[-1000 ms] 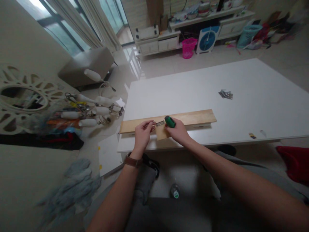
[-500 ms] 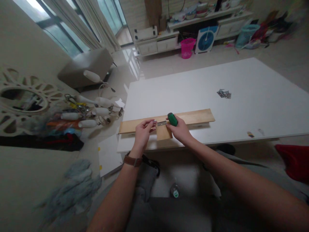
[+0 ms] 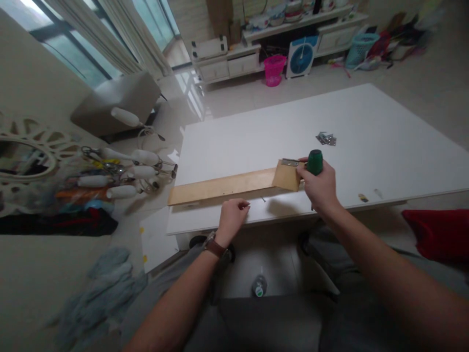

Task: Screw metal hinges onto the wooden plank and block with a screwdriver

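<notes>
My right hand (image 3: 319, 186) is closed around a green-handled screwdriver (image 3: 315, 162). The same hand also pinches a small wooden block (image 3: 286, 176) with a metal hinge (image 3: 291, 162) on its top edge. The block is held over the right end of a long wooden board (image 3: 220, 187) that lies on the white table (image 3: 366, 112). My left hand (image 3: 232, 216), with a brown watch strap on its wrist, rests at the table's front edge with its fingers curled. What they hold, if anything, is hidden. A small screw (image 3: 262, 199) lies just to its right.
A little pile of metal hinges (image 3: 326, 139) lies further back on the table. On the floor to the left lies a light fitting with white arms (image 3: 124, 168). A bottle (image 3: 259, 287) stands by my knees, and a red cloth (image 3: 436, 234) lies at the right.
My right hand has moved to the right, taking the screwdriver and the small hinged block along the board. My left hand has let go and drawn back to the table's front edge.
</notes>
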Demonstrator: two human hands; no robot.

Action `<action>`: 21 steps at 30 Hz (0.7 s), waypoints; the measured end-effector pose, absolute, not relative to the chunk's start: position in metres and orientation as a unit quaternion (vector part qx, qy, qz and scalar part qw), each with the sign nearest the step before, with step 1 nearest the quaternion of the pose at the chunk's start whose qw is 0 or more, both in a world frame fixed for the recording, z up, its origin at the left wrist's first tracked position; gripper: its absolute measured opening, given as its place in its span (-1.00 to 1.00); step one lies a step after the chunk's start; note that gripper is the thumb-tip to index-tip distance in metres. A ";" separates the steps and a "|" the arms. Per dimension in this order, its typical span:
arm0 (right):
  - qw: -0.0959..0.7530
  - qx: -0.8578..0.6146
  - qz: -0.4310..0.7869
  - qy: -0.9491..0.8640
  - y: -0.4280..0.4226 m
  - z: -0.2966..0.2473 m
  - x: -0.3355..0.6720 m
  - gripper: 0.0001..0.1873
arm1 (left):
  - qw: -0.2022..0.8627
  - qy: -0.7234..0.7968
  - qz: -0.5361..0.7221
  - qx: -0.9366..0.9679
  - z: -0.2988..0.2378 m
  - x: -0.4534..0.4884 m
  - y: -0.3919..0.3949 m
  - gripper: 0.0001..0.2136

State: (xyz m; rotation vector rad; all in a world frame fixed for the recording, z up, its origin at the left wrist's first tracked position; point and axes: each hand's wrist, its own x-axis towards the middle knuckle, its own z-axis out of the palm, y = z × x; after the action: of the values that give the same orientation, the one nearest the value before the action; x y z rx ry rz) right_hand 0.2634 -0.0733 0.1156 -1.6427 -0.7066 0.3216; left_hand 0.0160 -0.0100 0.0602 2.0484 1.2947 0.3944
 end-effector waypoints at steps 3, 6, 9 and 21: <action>0.627 -0.711 0.149 -0.281 -0.078 0.110 0.275 -0.78 | 0.255 0.482 0.095 0.833 0.051 0.032 -0.018 -0.89; 0.630 -0.710 0.146 -0.278 -0.085 0.107 0.283 -0.76 | 0.155 0.441 0.056 0.882 0.041 0.044 -0.020 -0.81; 0.629 -0.713 0.138 -0.278 -0.093 0.108 0.293 -0.76 | 0.098 0.417 0.026 0.903 0.032 0.056 -0.021 -0.75; 0.674 -0.681 0.124 -0.257 -0.110 0.123 0.331 -0.84 | 0.044 0.383 -0.018 0.922 0.015 0.096 -0.033 -0.69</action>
State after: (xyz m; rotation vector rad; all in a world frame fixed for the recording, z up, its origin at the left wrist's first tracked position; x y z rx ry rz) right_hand 0.3308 -0.1098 0.1225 -1.5330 -0.5785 0.2780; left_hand 0.0960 -0.0328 0.0153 2.8199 1.1718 -0.0541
